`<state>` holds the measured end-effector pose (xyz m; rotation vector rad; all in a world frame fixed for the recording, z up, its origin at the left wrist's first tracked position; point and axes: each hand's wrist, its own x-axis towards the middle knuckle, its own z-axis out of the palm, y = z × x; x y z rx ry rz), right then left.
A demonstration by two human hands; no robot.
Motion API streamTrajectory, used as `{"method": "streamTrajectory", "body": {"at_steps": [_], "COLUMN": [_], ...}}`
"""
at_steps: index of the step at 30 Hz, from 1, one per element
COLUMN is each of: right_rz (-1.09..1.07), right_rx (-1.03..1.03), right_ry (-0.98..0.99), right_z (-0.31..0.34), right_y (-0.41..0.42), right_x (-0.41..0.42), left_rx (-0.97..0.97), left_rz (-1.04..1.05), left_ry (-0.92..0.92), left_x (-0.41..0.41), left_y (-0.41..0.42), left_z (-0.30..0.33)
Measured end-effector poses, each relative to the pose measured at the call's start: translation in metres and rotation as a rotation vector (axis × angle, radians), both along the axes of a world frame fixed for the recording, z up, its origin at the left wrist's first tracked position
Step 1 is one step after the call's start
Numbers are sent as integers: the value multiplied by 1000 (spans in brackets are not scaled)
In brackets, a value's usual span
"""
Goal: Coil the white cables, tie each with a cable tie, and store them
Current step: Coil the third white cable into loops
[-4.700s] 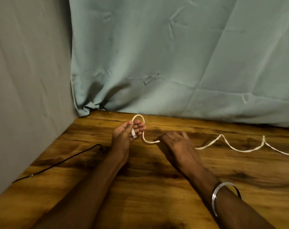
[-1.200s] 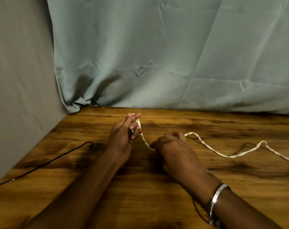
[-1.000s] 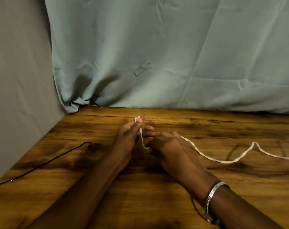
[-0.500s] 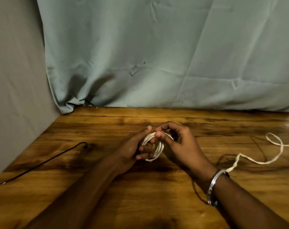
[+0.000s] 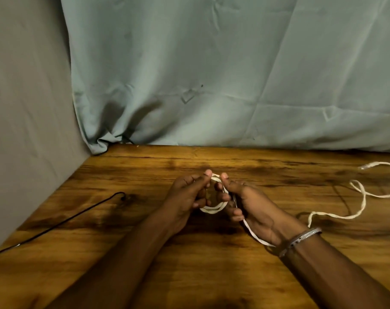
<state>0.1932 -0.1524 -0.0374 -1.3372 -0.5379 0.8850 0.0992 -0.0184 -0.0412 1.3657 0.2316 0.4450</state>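
A small coil of white cable [image 5: 213, 209] sits between my two hands above the middle of the wooden table [image 5: 189, 264]. My left hand [image 5: 186, 197] grips the coil's left side with curled fingers. My right hand [image 5: 245, 204], palm turned up, holds the right side, and the cable runs out across its palm toward the wrist. The loose tail [image 5: 336, 216] snakes over the table to the right, its plug end [image 5: 365, 167] lying near the right edge of view.
A thin black wire [image 5: 62, 224] lies along the table's left side. A grey wall [image 5: 22, 130] closes the left, and a pale green curtain [image 5: 234, 74] hangs behind the table. A silver bangle [image 5: 301, 238] sits on my right wrist.
The straight cable has been wound into several loops between my hands. The loose tail has shortened and drawn in from the right, and my right hand has turned palm up.
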Motion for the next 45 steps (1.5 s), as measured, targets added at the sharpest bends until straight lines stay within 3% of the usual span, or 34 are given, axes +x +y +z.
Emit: {"method": "streamTrajectory", "body": {"at_steps": [6,11,15,25,31,35,39,41,45], "right_rz": [-200,-98,-2,-135,-62,-67,-133,-175,-156], "right_rx": [110,115,61,62,89,51,-74,-112,-133], "right_ry": [-114,-338,-464,-482,-429,-544,-772,-794,-795], "right_z": [2,-1,-6,-11,-18,-18,-21,-19,-18], "right_y": [7,1,2,9,11,14,13,12,11], "right_x": [-8,-4,-6,0,7,7,8,8,4], "left_rx": [-87,-217,-248,-317,-313,-281,86,221,262], "left_rz": [-128,-484,-567,-304,-77,29,34,15,-29], "left_ry": [6,67,135,97,112,99,67,62,92], "left_x": [5,-12,-18,0,5,7,6,6,7], "left_y": [-1,5,8,-5,-6,-9,-8,-6,0], "left_z": [-4,10,11,2,2,0,-5,-7,-7]}}
